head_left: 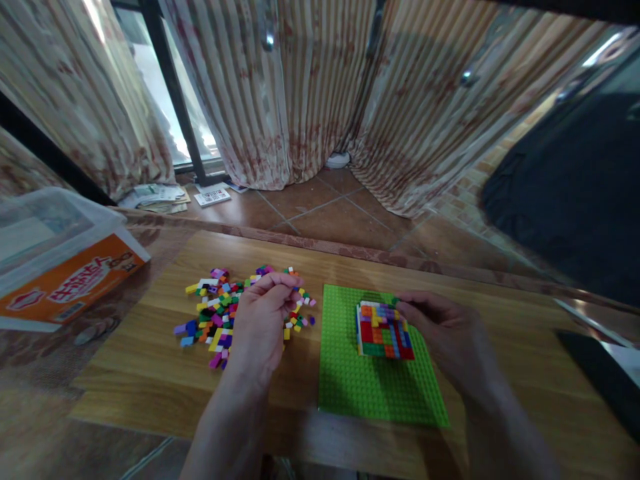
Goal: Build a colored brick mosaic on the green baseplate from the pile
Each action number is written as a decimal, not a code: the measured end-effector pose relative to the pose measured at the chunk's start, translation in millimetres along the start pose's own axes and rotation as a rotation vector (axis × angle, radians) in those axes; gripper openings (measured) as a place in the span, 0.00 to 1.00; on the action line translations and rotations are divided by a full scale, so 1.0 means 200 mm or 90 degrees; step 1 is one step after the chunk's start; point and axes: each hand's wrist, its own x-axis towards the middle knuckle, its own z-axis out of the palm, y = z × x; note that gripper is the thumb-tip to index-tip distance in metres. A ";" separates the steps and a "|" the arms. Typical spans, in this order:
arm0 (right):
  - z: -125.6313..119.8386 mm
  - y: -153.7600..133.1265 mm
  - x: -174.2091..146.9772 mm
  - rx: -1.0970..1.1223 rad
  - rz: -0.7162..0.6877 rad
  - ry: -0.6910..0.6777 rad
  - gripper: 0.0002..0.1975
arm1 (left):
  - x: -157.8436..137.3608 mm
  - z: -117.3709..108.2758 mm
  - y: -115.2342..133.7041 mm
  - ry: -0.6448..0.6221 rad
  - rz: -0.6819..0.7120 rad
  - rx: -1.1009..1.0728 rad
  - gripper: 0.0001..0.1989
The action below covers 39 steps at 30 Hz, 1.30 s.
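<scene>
On a green baseplate [345, 373] stands a block of many-coloured toy bricks [385, 331], stacked several layers high. My right hand [440, 320] reaches in from the right, thumb and forefinger pinched on a small green brick [395, 301] at the stack's far right corner. Whether that brick is pressed on or held just above, I cannot tell. Over the right side of a pile of loose bricks [215, 313], my left hand [267, 310] is closed with its fingertips together. Anything between those fingertips is too small or hidden to make out.
Pile and baseplate lie on a wooden table [165, 360]. A clear plastic box [70, 260] with an orange label stands at the left. A dark flat object [600, 373] lies at the right edge. Striped curtains [320, 87] and papers [155, 197] are beyond the table.
</scene>
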 end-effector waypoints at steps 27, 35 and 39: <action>-0.02 0.12 0.00 -0.172 0.068 -0.095 0.10 | 0.01 0.03 -0.05 -0.007 -0.008 -0.002 0.05; -0.01 0.11 -0.01 -0.161 0.089 -0.079 0.10 | 0.01 0.03 -0.05 -0.007 -0.012 -0.003 0.04; 0.01 0.11 0.00 -0.157 0.093 -0.060 0.10 | 0.01 0.04 -0.05 -0.007 -0.012 0.004 0.04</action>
